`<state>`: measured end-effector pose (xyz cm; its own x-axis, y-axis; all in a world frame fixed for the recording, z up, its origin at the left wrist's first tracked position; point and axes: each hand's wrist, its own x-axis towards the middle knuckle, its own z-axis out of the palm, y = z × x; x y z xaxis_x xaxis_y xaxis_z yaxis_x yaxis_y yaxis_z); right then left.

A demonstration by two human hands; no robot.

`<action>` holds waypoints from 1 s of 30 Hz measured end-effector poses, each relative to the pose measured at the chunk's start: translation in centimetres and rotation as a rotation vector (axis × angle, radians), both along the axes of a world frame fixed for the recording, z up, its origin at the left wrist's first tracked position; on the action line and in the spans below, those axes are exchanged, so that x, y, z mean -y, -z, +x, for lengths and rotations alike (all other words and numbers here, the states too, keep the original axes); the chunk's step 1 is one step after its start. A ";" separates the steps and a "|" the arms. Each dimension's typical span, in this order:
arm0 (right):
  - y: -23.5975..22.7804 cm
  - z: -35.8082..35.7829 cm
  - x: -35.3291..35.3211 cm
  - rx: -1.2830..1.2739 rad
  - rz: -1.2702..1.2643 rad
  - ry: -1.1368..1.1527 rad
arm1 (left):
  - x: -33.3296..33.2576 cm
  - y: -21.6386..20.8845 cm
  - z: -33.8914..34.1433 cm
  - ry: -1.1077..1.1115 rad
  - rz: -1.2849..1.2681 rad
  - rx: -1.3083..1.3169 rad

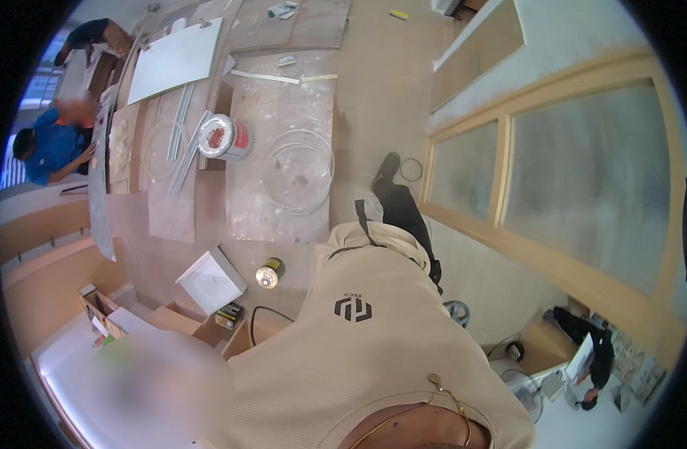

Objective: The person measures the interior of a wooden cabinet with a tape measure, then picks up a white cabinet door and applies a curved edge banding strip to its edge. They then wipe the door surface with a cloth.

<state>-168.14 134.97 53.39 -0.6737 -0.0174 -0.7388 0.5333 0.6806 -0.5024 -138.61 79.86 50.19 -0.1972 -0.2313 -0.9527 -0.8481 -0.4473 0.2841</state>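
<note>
Tin (227, 138), white with red markings, stands upright at the left edge of the stained worktop (250, 213), likely to avoid spills. Neither hand shows, so I cannot tell whether they are spread or pinching anything

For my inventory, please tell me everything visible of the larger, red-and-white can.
The can is a stout cylinder, seemingly metal, with a silvery round top bearing a reddish patch, and a red-and-white side. It looks upright, near the left edge of the stained panel, beside pale strips; contact with them is unclear.
</note>
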 end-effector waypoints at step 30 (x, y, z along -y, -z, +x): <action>-1.2 -49.3 21.4 0.066 0.000 -0.140 | 10.6 -1.7 -38.1 -0.534 0.059 -0.116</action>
